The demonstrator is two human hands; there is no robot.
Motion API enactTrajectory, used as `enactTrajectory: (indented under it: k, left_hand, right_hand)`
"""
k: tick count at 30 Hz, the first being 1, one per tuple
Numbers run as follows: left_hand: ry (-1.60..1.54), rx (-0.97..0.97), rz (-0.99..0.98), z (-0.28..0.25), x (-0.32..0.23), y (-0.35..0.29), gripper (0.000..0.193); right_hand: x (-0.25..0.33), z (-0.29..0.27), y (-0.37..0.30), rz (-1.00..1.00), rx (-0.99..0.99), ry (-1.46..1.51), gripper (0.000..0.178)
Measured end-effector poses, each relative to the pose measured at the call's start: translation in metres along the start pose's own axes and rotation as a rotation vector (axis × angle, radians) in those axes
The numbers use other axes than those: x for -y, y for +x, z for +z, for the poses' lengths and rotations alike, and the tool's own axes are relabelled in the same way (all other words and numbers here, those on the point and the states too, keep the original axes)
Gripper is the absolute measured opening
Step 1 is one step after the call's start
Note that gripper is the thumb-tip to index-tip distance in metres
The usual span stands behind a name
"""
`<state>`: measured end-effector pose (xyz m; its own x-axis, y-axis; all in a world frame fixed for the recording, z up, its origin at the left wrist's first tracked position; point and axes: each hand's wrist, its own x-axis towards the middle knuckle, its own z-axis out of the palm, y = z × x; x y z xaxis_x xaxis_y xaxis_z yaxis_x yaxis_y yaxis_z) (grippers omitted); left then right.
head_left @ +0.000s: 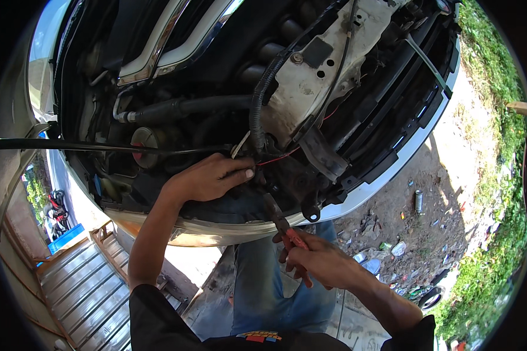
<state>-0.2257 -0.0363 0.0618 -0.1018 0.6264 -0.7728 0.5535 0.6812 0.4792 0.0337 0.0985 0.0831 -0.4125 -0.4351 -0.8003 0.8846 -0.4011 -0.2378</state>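
Looking down from the head view, you lean over the open engine bay (228,88) of a white car, and every place below is given relative to the corrugated black wiring conduit (257,99) that runs down the middle of the bay.

Left hand (211,177): it lies just below the lower end of the conduit, knuckles up, fingers curled around the wires there; a thin red wire (278,157) leaves the fingertips and runs up and to the right, beside the conduit's foot. What exactly the fingers pinch is hidden.

Right hand (322,260): it sits well below and to the right of the conduit, outside the car's front edge, clenched around the red handles of a pair of pliers (284,225). The dark head of the pliers points up and to the left, ending close under the left hand.

Left of the conduit a thick black hose (187,106) crosses the bay. A thin black rod (99,146) spans the bay below the hose. Far right of the conduit, dirt ground (416,222) carries scattered litter.
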Motion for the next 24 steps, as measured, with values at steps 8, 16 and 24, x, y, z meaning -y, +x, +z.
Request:
enactTrajectory:
  k: [8,16,24]
  left_hand:
    - [-0.061,0.136,-0.02,-0.012,-0.01,0.004,0.039]
    - [0.003,-0.057,0.067,0.0,-0.001,0.002,0.03]
    - [-0.152,0.01,0.109,0.0,0.008,0.003,0.033]
  right_hand:
    - [-0.008,0.002,0.023,-0.042,0.142,0.325,0.032]
    - [-0.013,0.007,0.027,-0.009,0.079,0.273,0.028]
    - [-0.03,0.001,0.028,-0.08,0.062,0.26,0.049]
